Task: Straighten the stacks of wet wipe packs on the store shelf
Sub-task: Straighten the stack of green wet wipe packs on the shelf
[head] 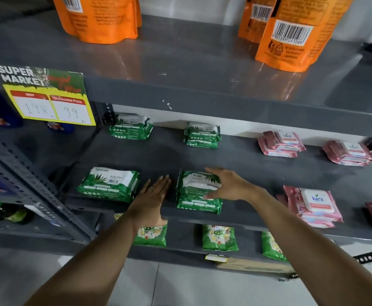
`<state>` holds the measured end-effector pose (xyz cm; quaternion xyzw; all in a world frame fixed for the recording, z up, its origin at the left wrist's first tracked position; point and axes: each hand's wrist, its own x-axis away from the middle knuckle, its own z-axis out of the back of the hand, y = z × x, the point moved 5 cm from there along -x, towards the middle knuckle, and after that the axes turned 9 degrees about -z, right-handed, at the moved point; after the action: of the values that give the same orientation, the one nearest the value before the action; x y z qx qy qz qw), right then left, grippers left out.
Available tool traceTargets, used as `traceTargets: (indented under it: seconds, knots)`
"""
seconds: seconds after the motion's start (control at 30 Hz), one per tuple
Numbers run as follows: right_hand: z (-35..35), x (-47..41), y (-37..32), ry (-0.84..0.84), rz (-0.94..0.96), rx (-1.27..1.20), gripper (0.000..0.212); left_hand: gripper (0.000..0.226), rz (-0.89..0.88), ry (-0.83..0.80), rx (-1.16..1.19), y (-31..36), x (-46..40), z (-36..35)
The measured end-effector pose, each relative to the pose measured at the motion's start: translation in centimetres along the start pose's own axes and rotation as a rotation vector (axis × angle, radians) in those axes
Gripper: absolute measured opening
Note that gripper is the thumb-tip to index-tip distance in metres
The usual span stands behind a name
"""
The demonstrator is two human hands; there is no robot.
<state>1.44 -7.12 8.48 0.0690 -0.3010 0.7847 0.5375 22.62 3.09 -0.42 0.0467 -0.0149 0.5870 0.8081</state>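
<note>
On the grey middle shelf (pixel 246 173) a stack of green wet wipe packs (pixel 197 204) stands near the front, its top pack (pixel 196 184) turned askew. My right hand (pixel 227 184) grips that top pack from its right side. My left hand (pixel 152 197) hovers flat and open just left of the stack, touching nothing. Another green stack (pixel 111 184) lies at the front left. Two more green stacks (pixel 131 127) (pixel 202 134) sit at the back. Pink wipe stacks (pixel 280 143) (pixel 348 153) (pixel 313 205) fill the right side.
Orange pouches (pixel 99 16) (pixel 295 34) stand on the shelf above. A yellow price card (pixel 48 100) hangs from that shelf's front edge. Green bags (pixel 219 237) lie on the shelf below. A perforated steel upright (pixel 37 188) slants at left, with bottles (pixel 1 213) behind it.
</note>
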Motion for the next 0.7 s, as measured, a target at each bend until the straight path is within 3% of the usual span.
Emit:
traceTargets:
  seconds: [0.13,0.23,0.37,0.43,0.57,0.7]
  knots:
    - [0.9,0.0,-0.9,0.047,0.012,0.033,0.080,0.130,-0.004,0.018,0.021,-0.2,0.0,0.0]
    - [0.9,-0.2,-1.7,-0.026,0.073,0.109,0.071,0.130,-0.001,0.021,0.023,-0.2,0.1,0.0]
    - [1.2,1.0,-2.0,-0.101,0.085,0.242,0.079,0.127,-0.001,0.031,-0.015,-0.2,0.0,-0.1]
    - [2.0,1.9,-2.1,-0.046,0.041,0.184,0.078,0.126,0.000,0.019,-0.019,-0.3,-0.1,-0.3]
    - [2.0,3.2,-3.5,0.251,-0.098,0.028,0.069,0.124,0.007,-0.019,-0.033,-0.3,-0.2,-0.2]
    - [-1.2,2.5,-4.3,0.178,-0.124,0.198,0.070,0.122,0.011,0.013,-0.004,-0.2,-0.2,-0.2]
